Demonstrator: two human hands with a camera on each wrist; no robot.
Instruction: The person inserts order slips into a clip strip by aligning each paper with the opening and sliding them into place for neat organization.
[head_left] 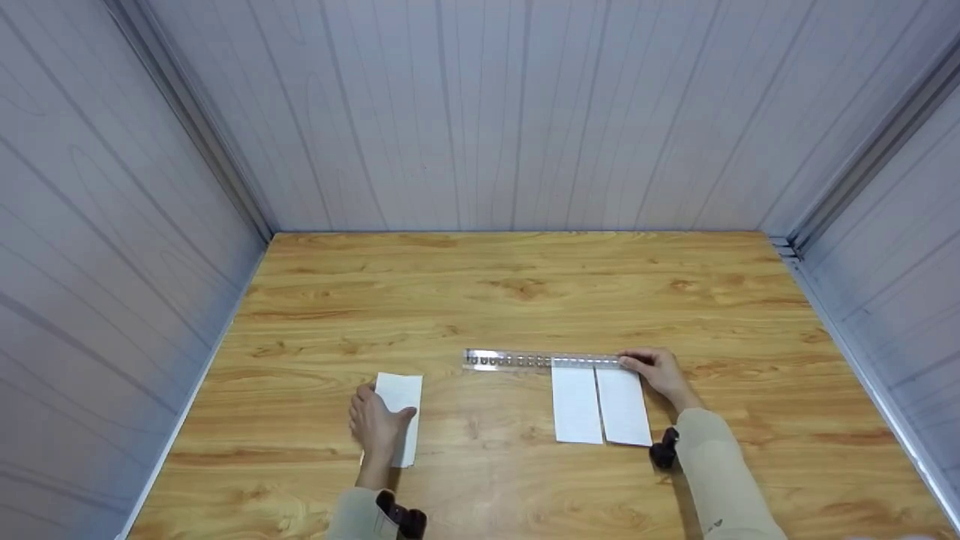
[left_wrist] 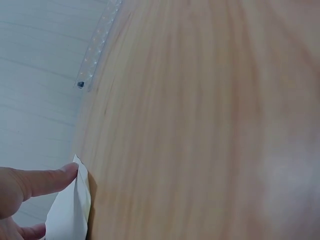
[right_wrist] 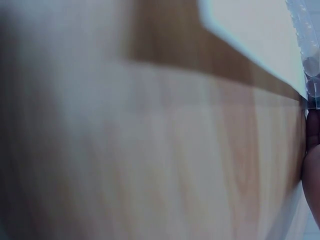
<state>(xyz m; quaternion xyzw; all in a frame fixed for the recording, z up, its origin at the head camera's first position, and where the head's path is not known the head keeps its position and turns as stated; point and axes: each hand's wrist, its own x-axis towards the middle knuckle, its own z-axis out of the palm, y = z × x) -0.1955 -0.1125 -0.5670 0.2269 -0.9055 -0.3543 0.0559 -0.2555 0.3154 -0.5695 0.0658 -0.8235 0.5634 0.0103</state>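
My left hand grips a narrow white paper on the left, thumb across its face and fingers round its left edge. In the left wrist view the thumb presses the paper, whose edge bends into a loose fold. On the right, my right hand pinches the right end of a clear ruler, which has a row of round holes. The ruler lies along the top edges of two white paper pieces standing side by side with a thin gap. Only part of that hand shows in the right wrist view.
Everything lies on a wood-grain table. Pale panel walls rise behind it and along both sides. Black wrist cameras sit on the sleeves. Bare wood separates the left paper from the two right pieces.
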